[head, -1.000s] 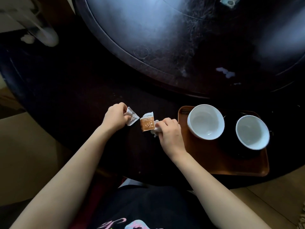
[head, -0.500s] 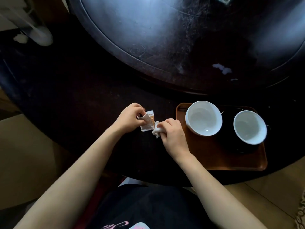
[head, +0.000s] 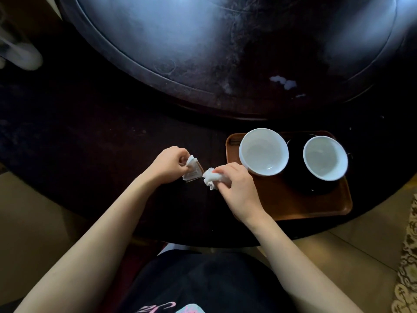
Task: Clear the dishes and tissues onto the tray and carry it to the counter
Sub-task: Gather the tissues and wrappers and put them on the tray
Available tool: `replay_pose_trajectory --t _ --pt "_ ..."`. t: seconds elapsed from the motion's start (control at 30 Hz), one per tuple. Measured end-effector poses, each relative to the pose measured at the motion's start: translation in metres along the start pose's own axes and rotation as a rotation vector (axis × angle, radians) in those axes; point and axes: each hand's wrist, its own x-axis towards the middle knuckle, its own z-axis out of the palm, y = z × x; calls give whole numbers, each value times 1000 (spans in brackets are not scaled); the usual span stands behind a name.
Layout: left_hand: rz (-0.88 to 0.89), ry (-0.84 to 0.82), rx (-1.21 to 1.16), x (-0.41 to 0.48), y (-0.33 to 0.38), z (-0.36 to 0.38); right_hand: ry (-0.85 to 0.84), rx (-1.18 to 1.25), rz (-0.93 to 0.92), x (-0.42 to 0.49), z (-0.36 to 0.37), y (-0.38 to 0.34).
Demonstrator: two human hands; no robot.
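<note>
A brown tray (head: 282,204) lies on the dark round table at the near right. Two white bowls stand on it: one (head: 263,152) at its left end, the other (head: 325,158) to the right on a black plate (head: 316,188). My left hand (head: 169,164) grips small paper packets (head: 193,170) just left of the tray. My right hand (head: 234,181) holds a crumpled white tissue (head: 211,177), with its knuckles close to the left bowl. The two hands almost meet above the table.
A large dark turntable (head: 203,53) fills the table's middle, with small white scraps (head: 283,81) on its near right part. A pale blurred object (head: 20,55) sits at the far left. Tan floor shows on both sides, with a patterned rug (head: 406,267) at the right edge.
My left hand moved right and gathered the orange-and-white packet together with the packet it held. The right hand kept its tissue and shifted slightly toward the tray.
</note>
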Motion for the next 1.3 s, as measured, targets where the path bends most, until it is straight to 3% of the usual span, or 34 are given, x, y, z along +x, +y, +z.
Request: replay_pose_trajectory --t 0.3,0.43,0.6,0.77,1.1,1.3 --pt "-73 -29 -426 -15 32 11 145 44 161 -40 -46 21" --pt "-13 -10 -296 -23 55 31 241 -6 204 -53 -66 46" --pt "-57 -54 -469 -32 76 59 317 -35 255 -66 -86 72" --pt "-80 -40 -440 -36 97 87 346 -65 254 -71 -90 86" --pt "-130 124 -338 -39 116 119 191 -57 201 -71 -64 91" --pt "-56 266 -233 -44 114 125 294 -34 139 -73 -73 93"
